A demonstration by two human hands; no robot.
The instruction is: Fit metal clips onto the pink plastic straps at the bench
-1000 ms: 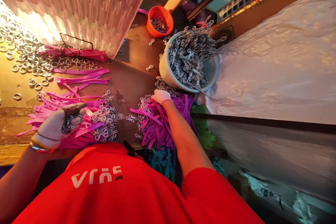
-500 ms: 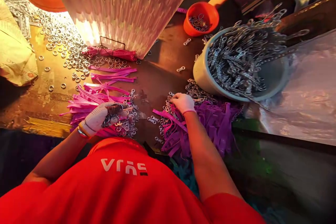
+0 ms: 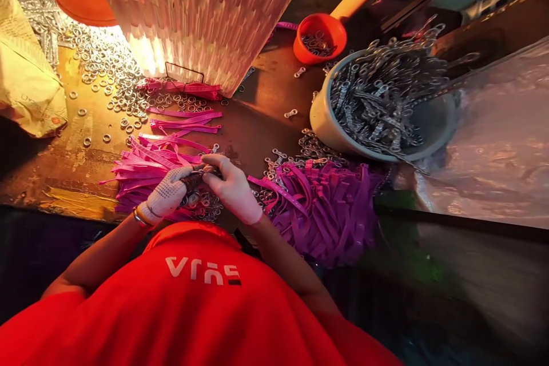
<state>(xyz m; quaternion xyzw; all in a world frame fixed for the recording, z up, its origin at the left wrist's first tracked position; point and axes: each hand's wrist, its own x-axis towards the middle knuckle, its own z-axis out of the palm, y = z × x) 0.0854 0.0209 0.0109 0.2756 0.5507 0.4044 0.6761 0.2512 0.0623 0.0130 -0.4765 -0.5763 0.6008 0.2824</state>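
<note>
My left hand (image 3: 168, 193), in a white dotted glove, is closed round a small cluster of dark metal rings (image 3: 191, 182). From the right, my gloved right hand (image 3: 234, 187) meets it, thumb and fingers pinched at the top of the cluster. What the right fingertips hold is too small to make out. Below and behind both hands lies a pile of bright pink straps (image 3: 139, 166) with metal fittings (image 3: 206, 209) at their right ends. A heap of purple straps (image 3: 330, 206) lies to the right of my right hand, metal links (image 3: 278, 155) along its upper left edge.
A grey bucket (image 3: 319, 111) full of metal chain-like pieces stands at the right. Beyond it is an orange cup (image 3: 302, 52) with rings. Loose rings (image 3: 124, 91) spread beside a ribbed translucent panel (image 3: 201, 17). A yellow sack (image 3: 32, 91) stands left; plastic sheeting (image 3: 501, 143) lies right.
My right hand has moved left from the links by the purple straps to my left hand. The left hand keeps its hold on the rings. The view has shifted slightly.
</note>
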